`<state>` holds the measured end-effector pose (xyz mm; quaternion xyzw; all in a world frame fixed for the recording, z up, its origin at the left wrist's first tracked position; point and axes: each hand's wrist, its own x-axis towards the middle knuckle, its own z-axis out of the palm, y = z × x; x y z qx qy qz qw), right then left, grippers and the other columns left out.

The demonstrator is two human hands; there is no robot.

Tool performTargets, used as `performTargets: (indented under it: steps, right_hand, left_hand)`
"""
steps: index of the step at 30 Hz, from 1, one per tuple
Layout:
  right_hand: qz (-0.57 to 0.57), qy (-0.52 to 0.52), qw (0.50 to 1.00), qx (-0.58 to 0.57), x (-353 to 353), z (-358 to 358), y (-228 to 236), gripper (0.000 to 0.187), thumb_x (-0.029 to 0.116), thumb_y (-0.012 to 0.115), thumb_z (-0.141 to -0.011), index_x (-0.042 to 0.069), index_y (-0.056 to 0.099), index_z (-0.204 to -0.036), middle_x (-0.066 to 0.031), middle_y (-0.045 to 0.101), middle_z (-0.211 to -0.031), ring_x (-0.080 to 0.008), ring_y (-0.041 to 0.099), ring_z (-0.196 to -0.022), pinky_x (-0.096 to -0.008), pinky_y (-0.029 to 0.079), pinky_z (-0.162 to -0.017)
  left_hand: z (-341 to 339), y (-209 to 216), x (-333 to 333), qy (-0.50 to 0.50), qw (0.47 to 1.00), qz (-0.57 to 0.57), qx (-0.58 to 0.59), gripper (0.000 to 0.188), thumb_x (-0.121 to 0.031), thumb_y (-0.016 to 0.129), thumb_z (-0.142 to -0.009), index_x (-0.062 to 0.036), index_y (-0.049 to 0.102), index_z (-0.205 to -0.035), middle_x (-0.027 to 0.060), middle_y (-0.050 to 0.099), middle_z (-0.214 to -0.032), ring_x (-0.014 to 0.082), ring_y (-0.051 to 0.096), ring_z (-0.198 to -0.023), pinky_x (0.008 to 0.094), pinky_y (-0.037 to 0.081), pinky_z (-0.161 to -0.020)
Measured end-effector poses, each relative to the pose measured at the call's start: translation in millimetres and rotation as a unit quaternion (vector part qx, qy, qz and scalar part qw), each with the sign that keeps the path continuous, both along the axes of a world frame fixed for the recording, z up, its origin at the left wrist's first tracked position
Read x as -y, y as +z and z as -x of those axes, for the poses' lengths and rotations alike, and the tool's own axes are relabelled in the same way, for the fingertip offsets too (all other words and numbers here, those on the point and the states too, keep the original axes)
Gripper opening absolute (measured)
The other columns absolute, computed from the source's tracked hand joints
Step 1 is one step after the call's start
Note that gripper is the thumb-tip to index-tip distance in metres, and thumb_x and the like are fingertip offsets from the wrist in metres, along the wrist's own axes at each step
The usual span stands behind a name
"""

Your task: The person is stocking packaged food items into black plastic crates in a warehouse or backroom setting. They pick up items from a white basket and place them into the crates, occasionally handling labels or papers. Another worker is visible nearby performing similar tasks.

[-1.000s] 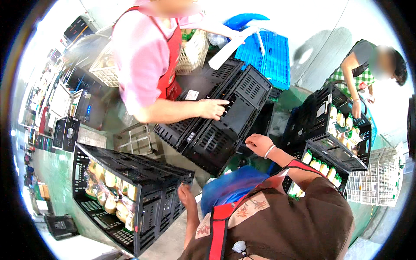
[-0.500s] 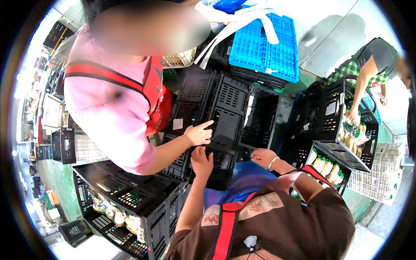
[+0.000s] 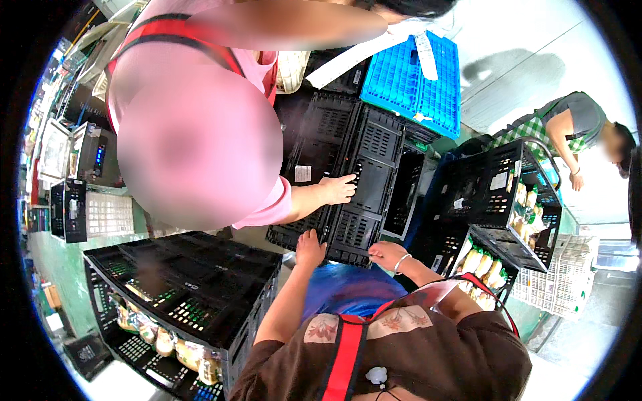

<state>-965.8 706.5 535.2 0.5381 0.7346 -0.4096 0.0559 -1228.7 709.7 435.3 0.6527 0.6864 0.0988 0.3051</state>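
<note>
Head view, black crate (image 3: 372,184) beyond right hand (image 3: 388,255), seemingly touching

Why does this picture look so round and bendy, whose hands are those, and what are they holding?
There's no robot here: the hands belong to a person wearing a camera on their head. It looks down through a very wide lens, which bends straight lines near the rim.

The person's arms come from the bottom. Their left hand is by the near edge of a flat-looking black crate, and their right hand is at its near right corner. I can't tell whether either grips it. A co-worker's hand rests on top.

Behind is a blue crate. On the right, pale packages sit inside another black crate.
</note>
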Motion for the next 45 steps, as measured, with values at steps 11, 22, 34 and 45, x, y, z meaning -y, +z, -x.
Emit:
performTargets:
  steps: [11, 22, 34, 45]
  right_hand:
    - [-0.125, 0.148, 0.967, 0.166, -107, 58, -37, 0.028, 0.025, 0.063, -0.081, 0.009, 0.06, -0.105, -0.0091, 0.056, -0.112, -0.0288, 0.052, -0.108, -0.0384, 0.047, -0.088]
    - [-0.172, 0.43, 0.854, 0.236, -175, 85, -113, 0.049, 0.053, 0.042, -0.09, 0.019, 0.057, -0.122, -0.0041, 0.05, -0.132, -0.0251, 0.033, -0.131, -0.0499, 0.015, -0.111]
    - [-0.227, 0.284, 0.926, 0.103, -137, -23, 22, 0.032, 0.037, 0.053, -0.087, 0.01, 0.064, -0.071, -0.0058, 0.062, -0.077, -0.0254, 0.06, -0.081, -0.0383, 0.046, -0.076]
    - [-0.273, 0.212, 0.938, -0.031, -125, -53, 23, 0.024, 0.031, 0.061, -0.082, 0.01, 0.063, -0.073, -0.0055, 0.061, -0.076, -0.025, 0.059, -0.079, -0.0381, 0.046, -0.075]
  left_hand:
    - [16, 60, -52, 0.132, 0.972, -0.097, -0.167, 0.063, -0.025, 0.073, -0.071, -0.0055, 0.046, -0.124, 0.0171, 0.051, -0.119, 0.0318, 0.046, -0.115, 0.0444, 0.035, -0.096]
    - [2, 100, -24, 0.032, 0.95, -0.292, -0.102, 0.054, -0.019, 0.069, -0.071, -0.0042, 0.051, -0.12, 0.0204, 0.042, -0.128, 0.0421, 0.036, -0.121, 0.0535, 0.031, -0.1]
    - [-46, 58, -108, 0.1, 0.985, 0.106, -0.09, 0.056, -0.023, 0.062, -0.084, -0.0029, 0.04, -0.131, 0.0128, 0.024, -0.146, 0.0321, 0.023, -0.135, 0.046, 0.026, -0.109]
    - [-40, 16, -98, 0.179, 0.972, 0.049, -0.142, 0.048, -0.02, 0.064, -0.082, -0.0089, 0.049, -0.127, 0.0076, 0.029, -0.144, 0.0309, 0.03, -0.13, 0.0521, 0.024, -0.105]
